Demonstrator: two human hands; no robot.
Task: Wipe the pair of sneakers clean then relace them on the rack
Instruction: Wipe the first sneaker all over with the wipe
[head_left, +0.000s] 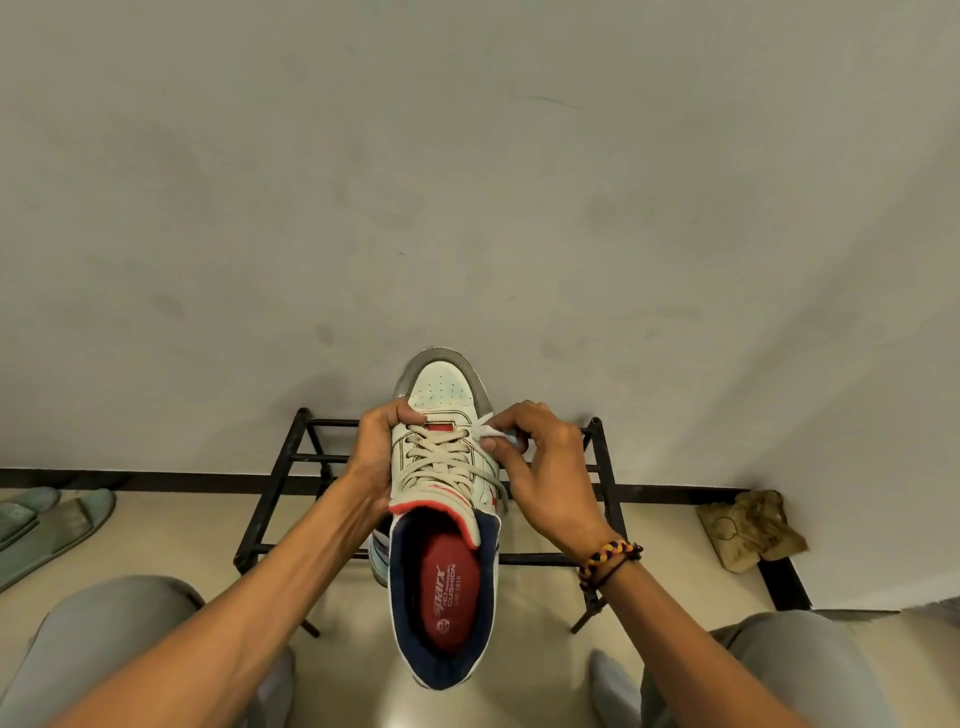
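Nearest me are both grey-trousered knees (119, 639), low in the view, and between them the heel end of the sneaker (441, 519) I am working on. Its long axis runs straight away from me, navy collar and red insole near, grey toe cap far, pointing at the wall (467, 182). It is held up over the black metal shoe rack (291, 457); I cannot tell whether the sole touches the bars. Inside the shoe I see only the red insole, nothing else.

My left hand (376, 457) grips the left side of the upper, fingers curled round at the far end of the lacing and thumb side along the flank. My right hand (545, 467) is on the right side, its fingertips (506, 441) pinching the free end of the white shoelace (441, 462) just beside the farthest eyelets. The lace already crosses several rows down the tongue.

I judge this to be relacing, partway through. The lace end lies just left of my right fingertips, so that hand is the nearer one for the next threading, while the left steadies.

A second sneaker is not in view. Green slippers (47, 525) lie on the floor far left, and a crumpled brownish cloth (748, 530) sits at right
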